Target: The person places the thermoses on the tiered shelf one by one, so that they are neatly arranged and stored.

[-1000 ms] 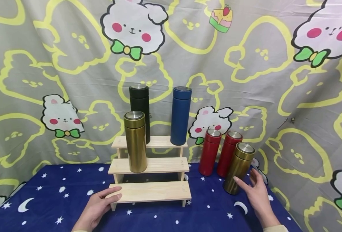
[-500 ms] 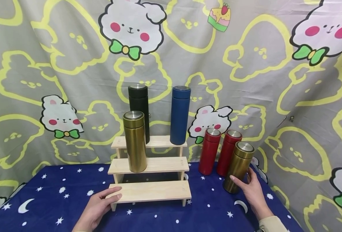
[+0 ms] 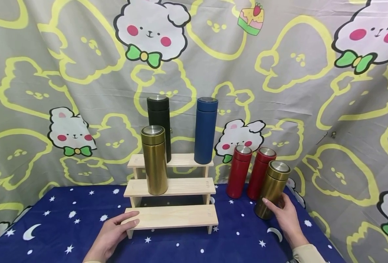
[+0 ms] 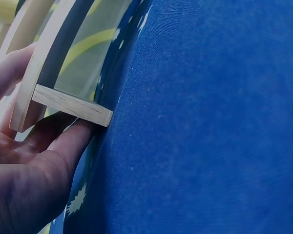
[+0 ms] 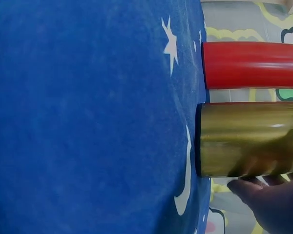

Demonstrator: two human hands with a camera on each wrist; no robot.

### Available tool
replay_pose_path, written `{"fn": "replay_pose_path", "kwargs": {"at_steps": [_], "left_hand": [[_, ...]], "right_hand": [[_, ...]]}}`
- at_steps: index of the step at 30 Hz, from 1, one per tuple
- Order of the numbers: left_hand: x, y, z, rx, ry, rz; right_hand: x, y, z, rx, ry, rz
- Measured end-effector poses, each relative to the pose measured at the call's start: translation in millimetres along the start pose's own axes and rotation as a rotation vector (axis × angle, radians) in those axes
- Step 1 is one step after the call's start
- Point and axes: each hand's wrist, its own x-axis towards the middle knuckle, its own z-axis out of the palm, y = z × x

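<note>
At the right, my right hand (image 3: 288, 219) grips the lower part of an upright gold thermos (image 3: 274, 186), thumb across its front and fingers round its far right side. The right wrist view shows this thermos (image 5: 229, 136) with its base on the cloth and the hand (image 5: 278, 202) along one side. My left hand (image 3: 108, 235) holds the left end of the lowest step of a three-step wooden stand (image 3: 177, 218). Seen from the left wrist, its thumb lies on the board and fingers (image 4: 75, 141) reach round the leg (image 4: 73, 105).
Another gold thermos (image 3: 155, 164) stands on the middle step. A black thermos (image 3: 158, 117) and a blue thermos (image 3: 206, 135) stand on the top step. Two red thermoses, a left one (image 3: 238, 175) and a right one (image 3: 260, 171), stand behind the held one on the starry blue cloth (image 3: 177, 252).
My right hand has moved in from the right and closed round the gold thermos, which still stands in its place. The left hand keeps its hold on the stand.
</note>
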Motion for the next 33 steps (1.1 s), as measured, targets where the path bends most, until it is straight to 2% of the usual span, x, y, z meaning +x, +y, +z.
{"fn": "replay_pose_path", "kwargs": {"at_steps": [4,15,33], "left_hand": [[-0.1,-0.7,-0.1,-0.004,0.000,0.003],[1.8,-2.5,-0.1,-0.013,0.002,-0.007],[1.1,-1.6,0.0,-0.001,0.001,-0.001]], "right_hand": [[-1.0,-1.2,-1.4,-0.002,0.001,0.011],[-4.9,-12.3,-0.9,-0.060,-0.070,0.015],[-17.3,-38.6,4.3,-0.057,-0.085,-0.024]]}}
